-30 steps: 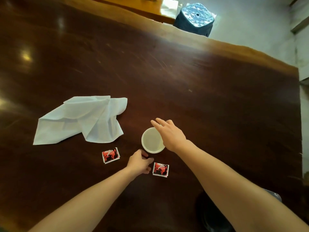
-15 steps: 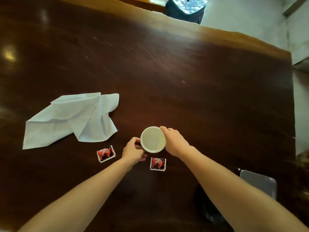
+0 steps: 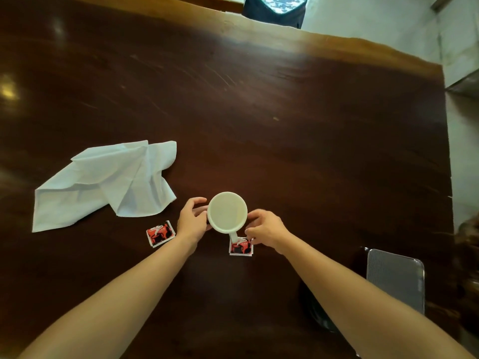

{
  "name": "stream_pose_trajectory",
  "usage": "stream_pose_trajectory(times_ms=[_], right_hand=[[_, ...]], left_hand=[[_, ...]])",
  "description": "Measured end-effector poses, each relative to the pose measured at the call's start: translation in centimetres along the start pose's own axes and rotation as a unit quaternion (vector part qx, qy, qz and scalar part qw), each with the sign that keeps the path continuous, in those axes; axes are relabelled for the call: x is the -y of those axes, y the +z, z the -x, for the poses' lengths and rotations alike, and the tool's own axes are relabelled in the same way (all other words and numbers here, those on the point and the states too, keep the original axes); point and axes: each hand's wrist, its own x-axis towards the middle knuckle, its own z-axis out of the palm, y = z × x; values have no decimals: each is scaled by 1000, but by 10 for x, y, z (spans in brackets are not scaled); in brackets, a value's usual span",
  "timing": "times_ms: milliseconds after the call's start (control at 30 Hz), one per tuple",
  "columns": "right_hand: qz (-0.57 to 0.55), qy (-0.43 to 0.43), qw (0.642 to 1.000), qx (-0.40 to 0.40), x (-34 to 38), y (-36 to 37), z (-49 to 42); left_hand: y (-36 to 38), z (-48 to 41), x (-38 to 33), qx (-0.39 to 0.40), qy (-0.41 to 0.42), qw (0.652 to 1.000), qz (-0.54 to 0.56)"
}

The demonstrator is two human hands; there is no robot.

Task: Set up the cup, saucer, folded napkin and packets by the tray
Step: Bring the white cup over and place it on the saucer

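A white cup [image 3: 227,211] stands on the dark wooden table [image 3: 285,120], its handle turned toward me. My left hand [image 3: 192,223] grips the cup's left side and my right hand [image 3: 265,230] holds its right side with the fingertips. One red and black packet [image 3: 241,247] lies just under the handle, a second packet [image 3: 160,233] left of my left wrist. A white napkin [image 3: 103,182] lies crumpled and unfolded to the left. The ribbed metal tray [image 3: 395,278] sits at the near right. A dark round shape [image 3: 312,310], perhaps the saucer, is half hidden by my right forearm.
The table's far edge runs across the top, with a blue and white stool [image 3: 274,7] behind it. The table's right edge drops to a pale floor [image 3: 464,156]. Bare wood spreads beyond the cup.
My left hand moved from the near packet to the cup's left side, and my right hand slid to its right side. The cup has turned, so its handle now shows toward me.
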Motion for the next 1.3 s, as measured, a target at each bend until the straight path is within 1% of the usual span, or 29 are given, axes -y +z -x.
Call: stream_pose_trajectory(times_ms=[67,100,233,300,400,567,700,933,1133,1300], right_hand=[[3,-34,999,-39,3,2,-2],[4,-55,997,-47,7,4,-2],[99,-162,980,-59,17,13,-3],[114,-188,974,-52,19,16,-1],[98,-206,971,-68,11,19,1],[47,-220,970,-91,-25,19,20],[32,-250,962,-101,-55,2,49],[53,-285,950,-119,-126,-37,99],[66,-299,943,-128,-203,-67,129],[55,-278,947,-149,-257,-77,136]], left_hand=[[-1,4,-2,20,5,1000,-12],[-1,5,-1,33,8,999,-22],[-3,10,2,87,64,985,-135],[-4,14,1,93,88,975,-183],[-3,28,-2,97,113,962,-231],[9,62,-1,131,145,935,-297],[32,101,4,142,178,920,-318],[88,178,39,141,213,915,-313],[141,219,84,139,207,917,-313],[176,239,113,155,209,904,-339]])
